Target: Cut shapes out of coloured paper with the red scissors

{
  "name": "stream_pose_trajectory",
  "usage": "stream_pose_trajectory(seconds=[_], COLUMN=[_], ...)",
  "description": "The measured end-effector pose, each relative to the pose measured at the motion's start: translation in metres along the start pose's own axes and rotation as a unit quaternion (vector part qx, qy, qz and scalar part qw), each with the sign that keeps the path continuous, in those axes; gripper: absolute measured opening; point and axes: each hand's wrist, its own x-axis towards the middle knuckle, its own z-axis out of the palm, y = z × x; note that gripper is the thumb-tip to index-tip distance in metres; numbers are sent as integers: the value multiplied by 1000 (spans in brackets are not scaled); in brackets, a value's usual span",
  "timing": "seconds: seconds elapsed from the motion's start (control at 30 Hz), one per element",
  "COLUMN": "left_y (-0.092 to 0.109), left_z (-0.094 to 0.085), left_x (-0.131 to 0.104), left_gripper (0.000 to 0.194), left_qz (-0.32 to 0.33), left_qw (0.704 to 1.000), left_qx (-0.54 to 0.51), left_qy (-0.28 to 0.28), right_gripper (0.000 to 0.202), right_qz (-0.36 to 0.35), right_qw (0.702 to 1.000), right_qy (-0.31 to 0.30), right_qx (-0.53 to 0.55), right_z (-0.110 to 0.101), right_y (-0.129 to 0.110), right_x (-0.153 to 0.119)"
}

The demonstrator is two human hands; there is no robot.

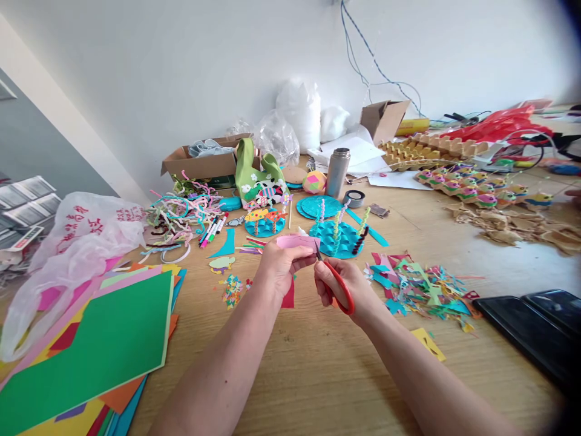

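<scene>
Pinched in my left hand (282,261) is a piece of pink paper (297,241) with faint drawn lines on it. My right hand (333,281) grips red-handled scissors (345,298), fingers through the loops. The blades meet the paper's right edge; how far they cut in is too small to tell. Below the hands lies a red paper piece (288,294). Just beyond them stands a blue scalloped disc (327,237) with twisted pipe cleaners upright on it. A second blue base (265,226) carries small paper fish.
Coloured paper sheets (136,321) and a plastic bag (82,242) fill the left. Paper scraps (426,287) and a black phone (517,327) lie right. Behind are pipe cleaners (186,209), markers (213,230), a steel flask (338,172), tape (354,198) and painted egg-carton pieces (476,184).
</scene>
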Motion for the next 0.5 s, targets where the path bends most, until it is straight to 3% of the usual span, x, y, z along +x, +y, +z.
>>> stream_pose_trajectory(seconds=[0.23, 0.5], left_y=[2, 3], left_z=[-1, -2], left_x=[0, 0], left_gripper=[43, 44], left_qz=[-13, -8], left_qw=[1000, 1000], left_qx=[13, 29], left_qy=[-19, 4], right_gripper=[37, 39], right_qz=[-13, 1], right_qw=[1000, 1000], right_qy=[-8, -4], right_qx=[11, -2], right_z=[-1, 1], right_y=[1, -2], right_x=[0, 0])
